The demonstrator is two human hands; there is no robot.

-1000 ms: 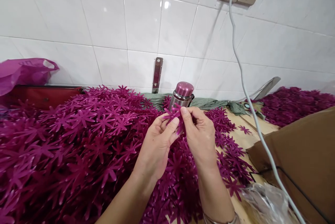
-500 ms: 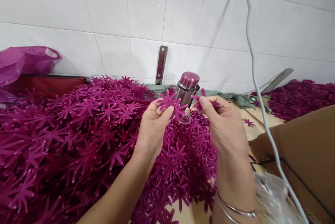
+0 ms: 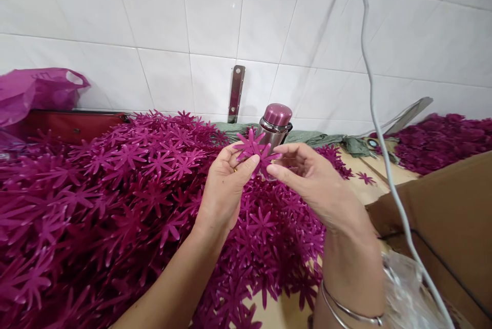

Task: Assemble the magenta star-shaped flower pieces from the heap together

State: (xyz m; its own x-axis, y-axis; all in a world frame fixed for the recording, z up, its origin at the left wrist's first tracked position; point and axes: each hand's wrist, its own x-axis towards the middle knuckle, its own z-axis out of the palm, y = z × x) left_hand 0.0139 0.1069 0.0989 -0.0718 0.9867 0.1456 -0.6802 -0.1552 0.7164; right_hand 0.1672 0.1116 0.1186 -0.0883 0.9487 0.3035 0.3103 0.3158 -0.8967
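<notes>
My left hand (image 3: 226, 180) is closed, pinching magenta artificial flower pieces (image 3: 251, 145) with narrow star-like petals between thumb and fingers. Just right of them, my right hand (image 3: 307, 172) has its thumb and forefinger parted around the petal tips of the nearer piece. Whether these fingertips press on the petals is hard to tell; the other right fingers curl behind. Below and left of both hands spreads a large heap of the same magenta flowers (image 3: 154, 165), on stems. Behind my fingers stands a steel flask (image 3: 277, 119) with a pink lid.
A grey cable (image 3: 371, 83) hangs down the right side, in front of a cardboard box (image 3: 442, 221). Clear plastic wrap (image 3: 407, 288) lies below it. More magenta pieces (image 3: 446, 142) are piled at far right. A purple bag (image 3: 38, 90) rests on a red case (image 3: 77, 126) at left.
My right hand has moved left to the left hand's flowers, its fingers spreading. The loose flower piece it held is no longer distinguishable in it. My left hand has barely moved.
</notes>
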